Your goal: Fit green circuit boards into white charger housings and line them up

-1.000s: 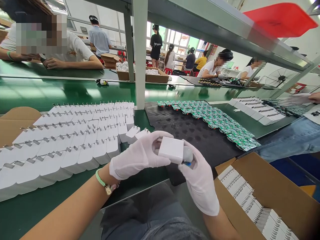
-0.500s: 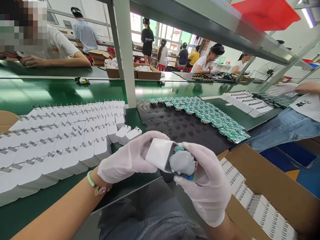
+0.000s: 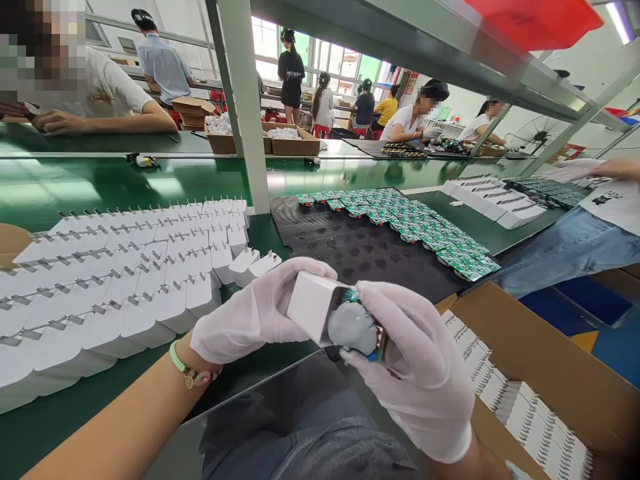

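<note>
Both my hands wear thin white gloves. My left hand (image 3: 250, 313) is wrapped round a white charger shell (image 3: 310, 305), held over the front edge of the green bench (image 3: 75, 413). My right hand (image 3: 415, 360) grips a green circuit board with a grey pad (image 3: 356, 327), whose end sits in the shell's open mouth. Several white charger shells with metal prongs (image 3: 125, 280) lie in rows at my left. Green circuit boards (image 3: 420, 227) lie in rows on a black mat (image 3: 350, 250) ahead.
A cardboard box (image 3: 540, 373) of finished white parts stands at my lower right. A grey upright post (image 3: 245, 107) rises behind the shells. A co-worker's gloved hand (image 3: 570, 170) reaches over trays at far right. Other people sit across the green conveyor (image 3: 125, 183).
The shell has turned so its open end faces my right hand, and the circuit board has gone from beside the shell into its mouth. Both hands dropped slightly toward me.
</note>
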Demonstrator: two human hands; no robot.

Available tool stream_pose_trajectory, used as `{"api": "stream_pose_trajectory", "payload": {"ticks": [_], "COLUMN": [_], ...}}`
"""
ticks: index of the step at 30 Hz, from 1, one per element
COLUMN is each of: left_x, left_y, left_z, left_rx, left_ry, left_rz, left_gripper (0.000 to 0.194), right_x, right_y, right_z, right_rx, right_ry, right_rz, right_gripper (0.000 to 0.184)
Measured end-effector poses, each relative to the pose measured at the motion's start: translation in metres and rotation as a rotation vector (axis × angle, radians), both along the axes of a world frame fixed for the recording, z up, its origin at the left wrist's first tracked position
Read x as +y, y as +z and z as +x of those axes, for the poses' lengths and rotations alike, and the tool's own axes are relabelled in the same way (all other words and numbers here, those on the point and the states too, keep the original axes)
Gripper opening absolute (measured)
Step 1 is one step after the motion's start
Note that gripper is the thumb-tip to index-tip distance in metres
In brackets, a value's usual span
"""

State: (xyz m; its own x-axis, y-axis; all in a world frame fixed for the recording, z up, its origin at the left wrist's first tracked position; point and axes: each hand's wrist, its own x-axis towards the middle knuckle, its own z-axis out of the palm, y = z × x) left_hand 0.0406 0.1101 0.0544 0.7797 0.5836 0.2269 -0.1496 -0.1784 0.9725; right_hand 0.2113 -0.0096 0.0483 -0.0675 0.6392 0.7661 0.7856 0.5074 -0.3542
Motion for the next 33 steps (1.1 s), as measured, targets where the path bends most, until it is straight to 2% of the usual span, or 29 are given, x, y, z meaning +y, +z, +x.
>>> {"api": "stream_pose_trajectory", "payload": {"ticks": [7, 10, 12, 14, 15, 17, 19, 25, 28, 33], "left_x": [0.000, 0.001, 0.001, 0.001, 0.002, 0.002, 0.002, 0.000, 0.001, 0.003], "left_y": [0.000, -0.003, -0.004, -0.005, -0.006, -0.007, -0.010, -0.015, -0.015, -0.014], "left_z": [0.001, 0.002, 0.001, 0.000, 0.000, 0.000, 0.000, 0.002, 0.003, 0.004], "left_rx": [0.017, 0.028, 0.017, 0.010, 0.012, 0.019, 0.013, -0.029, -0.027, -0.014], "left_ry": [-0.013, -0.028, -0.026, -0.012, -0.009, -0.014, -0.022, -0.046, -0.072, -0.090], "left_rz": [-0.006, -0.028, -0.038, -0.027, -0.014, 0.013, 0.028, 0.011, 0.043, 0.044], "left_gripper": [0.046, 0.046, 0.050, 0.056, 0.058, 0.058, 0.059, 0.063, 0.067, 0.071], "right_x": [0.005, 0.010, 0.012, 0.013, 0.014, 0.014, 0.015, 0.020, 0.023, 0.028], "right_y": [0.006, 0.001, -0.008, -0.019, -0.024, -0.032, -0.035, -0.025, -0.021, -0.029], "right_z": [-0.001, -0.001, -0.002, -0.005, -0.007, -0.011, -0.014, -0.017, -0.021, -0.030], "right_rx": [-0.076, -0.049, 0.091, 0.369, 0.529, 0.804, 0.956, 1.038, 1.157, 1.375], "right_ry": [0.007, 0.055, 0.124, 0.265, 0.349, 0.489, 0.544, 0.538, 0.651, 0.823], "right_rz": [0.034, -0.015, -0.120, -0.267, -0.332, -0.444, -0.512, -0.535, -0.553, -0.563], "right_gripper": [0.050, 0.058, 0.075, 0.091, 0.092, 0.085, 0.077, 0.052, 0.050, 0.041]}}
